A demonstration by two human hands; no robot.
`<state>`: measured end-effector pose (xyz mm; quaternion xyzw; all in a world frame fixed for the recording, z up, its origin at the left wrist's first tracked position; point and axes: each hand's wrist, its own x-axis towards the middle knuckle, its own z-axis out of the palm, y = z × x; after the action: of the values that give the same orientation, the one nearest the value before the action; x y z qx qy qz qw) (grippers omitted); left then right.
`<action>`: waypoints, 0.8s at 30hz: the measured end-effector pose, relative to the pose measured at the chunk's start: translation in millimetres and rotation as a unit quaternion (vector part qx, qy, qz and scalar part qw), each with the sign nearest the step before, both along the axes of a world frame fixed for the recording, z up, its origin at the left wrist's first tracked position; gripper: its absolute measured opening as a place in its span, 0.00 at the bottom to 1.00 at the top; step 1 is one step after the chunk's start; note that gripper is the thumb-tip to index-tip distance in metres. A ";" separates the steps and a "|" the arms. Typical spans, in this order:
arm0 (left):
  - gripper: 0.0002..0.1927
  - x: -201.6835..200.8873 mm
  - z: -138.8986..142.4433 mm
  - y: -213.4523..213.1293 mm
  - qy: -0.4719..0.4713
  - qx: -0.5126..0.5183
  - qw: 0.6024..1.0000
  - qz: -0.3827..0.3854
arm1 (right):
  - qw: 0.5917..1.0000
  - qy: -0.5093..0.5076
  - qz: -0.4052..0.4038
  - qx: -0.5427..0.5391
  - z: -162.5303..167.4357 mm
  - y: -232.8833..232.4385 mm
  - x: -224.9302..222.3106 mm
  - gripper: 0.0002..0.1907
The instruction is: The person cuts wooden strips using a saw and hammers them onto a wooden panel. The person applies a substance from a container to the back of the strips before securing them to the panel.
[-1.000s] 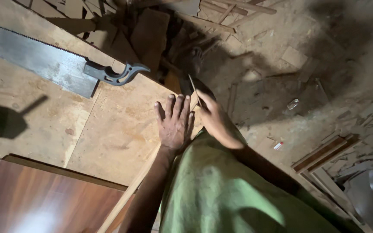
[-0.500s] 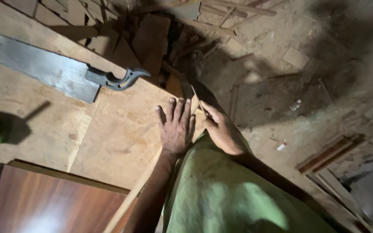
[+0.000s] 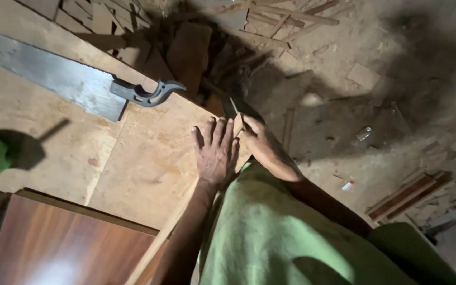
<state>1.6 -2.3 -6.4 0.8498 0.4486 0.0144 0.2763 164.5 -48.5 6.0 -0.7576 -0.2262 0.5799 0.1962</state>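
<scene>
Fingers of the left hand [image 3: 216,153] lie spread and flat on the board [image 3: 149,158], gripping nothing. The right hand [image 3: 262,145] pinches a pencil [image 3: 237,112] at the board's edge. A saw [image 3: 69,79] rests well apart.

Plywood bench [image 3: 149,174] w/ handsaw [image 3: 75,84], left hand [image 3: 216,153] flat, glossy brown panel [image 3: 69,243].

From my feed I see a dirt floor [image 3: 397,63] strewn with wood offcuts [image 3: 286,16] and splinters, deep shadow pooling across its upper right. A few slats [image 3: 407,195] lie stacked at the right. At lower left, a glossy reddish-brown laminate panel [image 3: 69,248] catches a bright glare. The light is warm, dim and uneven.
</scene>
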 end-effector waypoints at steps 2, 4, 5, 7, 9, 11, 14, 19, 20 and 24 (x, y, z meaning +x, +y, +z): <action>0.30 -2.2 2.7 -0.7 -0.004 0.005 1.000 0.004 | 0.989 -0.014 -0.054 0.136 -4.8 -1.0 7.0 0.31; 0.32 -8.9 5.2 -5.1 -0.049 0.004 0.998 0.042 | 0.984 -0.010 -0.096 0.147 -2.8 -10.6 22.2 0.34; 0.33 -12.6 4.4 -6.4 -0.075 0.008 0.996 0.058 | 0.990 -0.006 -0.112 0.090 0.3 -17.0 33.2 0.36; 0.32 -21.9 2.8 -14.5 0.088 -0.063 0.994 0.008 | 0.984 0.010 -0.124 0.131 0.7 -24.7 43.8 0.33; 0.35 -30.3 -3.3 -21.1 0.153 -0.069 0.986 -0.020 | 0.981 -0.006 -0.091 0.171 0.7 -30.7 46.5 0.30; 0.38 -37.0 -11.0 -27.3 0.119 -0.011 0.992 -0.027 | 0.977 -0.055 -0.010 0.206 -0.2 -35.0 42.5 0.27; 0.38 -45.1 -21.8 -31.5 0.081 0.046 0.996 -0.012 | 0.941 -0.077 0.017 0.329 -3.3 -36.7 29.6 0.25; 0.35 -50.3 -30.9 -29.0 0.006 0.034 0.999 -0.001 | 0.946 -0.057 0.018 0.319 -9.4 -26.5 9.0 0.23; 0.34 -50.1 -31.4 -29.0 0.010 0.043 0.999 -0.005 | 0.938 -0.055 0.025 0.340 -9.9 -22.8 5.0 0.23; 0.34 -46.9 -33.0 -31.5 0.031 0.054 0.998 0.005 | 0.954 -0.101 0.047 0.277 -7.6 -5.0 -4.9 0.23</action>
<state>-45.3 -33.7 -39.3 0.8611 0.4601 0.0132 0.2159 159.6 -53.5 -1.6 -0.7167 -0.4322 0.4236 0.3467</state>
